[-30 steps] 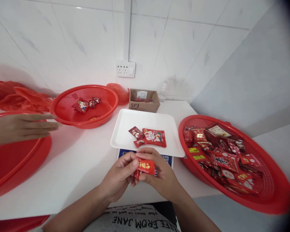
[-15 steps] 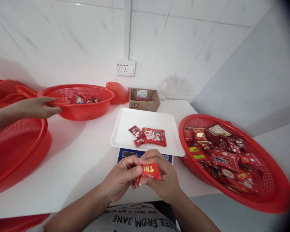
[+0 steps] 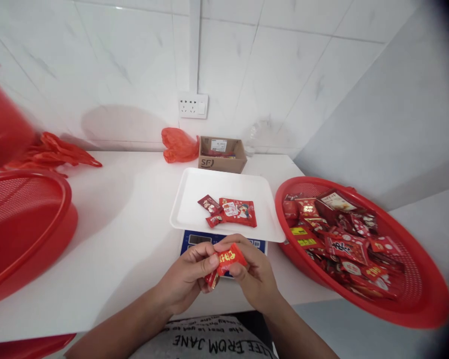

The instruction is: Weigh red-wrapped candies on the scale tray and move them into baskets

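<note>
Between my hands, in front of the scale, are small red snack packets (image 3: 230, 258) with gold lettering. My left hand (image 3: 190, 273) pinches them between thumb and fingers; a second packet's edge shows below the first. My right hand (image 3: 252, 271) has its fingers curled round the other end, thumb against the wrapper. Just beyond, a white tray (image 3: 187, 199) rests on a blue scale (image 3: 200, 239), whose display I cannot read. On the tray lie a larger red snack packet (image 3: 239, 212), a dark red packet (image 3: 209, 204) and a small red packet (image 3: 215, 220).
A red basket (image 3: 426, 299) heaped with snack packets stands at right. To the left is another red basket (image 3: 65, 224), with a blurred red basket (image 3: 5, 119) raised above it. Red plastic bags (image 3: 179, 144) and a cardboard box (image 3: 221, 164) sit by the wall.
A co-worker's hand has left view, and the red basket it gripped at the back left is now lifted to the far left edge. The packet in my hands has tilted, exposing more of the one below.
</note>
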`<control>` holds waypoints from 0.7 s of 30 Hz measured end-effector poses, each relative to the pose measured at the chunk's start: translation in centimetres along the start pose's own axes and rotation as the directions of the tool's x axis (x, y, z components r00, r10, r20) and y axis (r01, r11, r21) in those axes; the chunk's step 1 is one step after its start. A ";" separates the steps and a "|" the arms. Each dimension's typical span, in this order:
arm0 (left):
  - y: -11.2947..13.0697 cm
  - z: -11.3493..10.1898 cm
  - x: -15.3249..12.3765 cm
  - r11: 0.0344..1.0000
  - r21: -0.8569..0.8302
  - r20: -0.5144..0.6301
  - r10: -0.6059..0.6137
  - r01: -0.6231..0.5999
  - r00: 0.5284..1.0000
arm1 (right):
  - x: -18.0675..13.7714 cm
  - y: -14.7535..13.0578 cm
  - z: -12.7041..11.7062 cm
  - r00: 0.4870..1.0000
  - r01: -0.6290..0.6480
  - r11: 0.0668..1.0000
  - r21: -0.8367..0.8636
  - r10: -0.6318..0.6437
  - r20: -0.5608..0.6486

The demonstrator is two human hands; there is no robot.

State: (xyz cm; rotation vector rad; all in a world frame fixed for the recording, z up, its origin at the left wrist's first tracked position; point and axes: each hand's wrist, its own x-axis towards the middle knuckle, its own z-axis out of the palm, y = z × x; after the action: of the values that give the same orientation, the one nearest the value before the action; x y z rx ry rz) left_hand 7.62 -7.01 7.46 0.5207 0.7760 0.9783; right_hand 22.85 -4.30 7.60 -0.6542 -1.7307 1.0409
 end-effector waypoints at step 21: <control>-0.2 -0.1 0.4 0.971 0.069 -0.118 0.237 -0.230 0.964 | 0.3 4.0 -3.9 0.998 -0.054 0.640 -0.766 0.003 -0.067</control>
State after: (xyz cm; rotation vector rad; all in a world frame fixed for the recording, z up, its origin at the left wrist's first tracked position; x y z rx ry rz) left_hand 7.75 -6.74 7.15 0.6120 0.8692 1.2202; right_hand 26.21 -0.73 4.93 -1.2332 -2.0983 0.2225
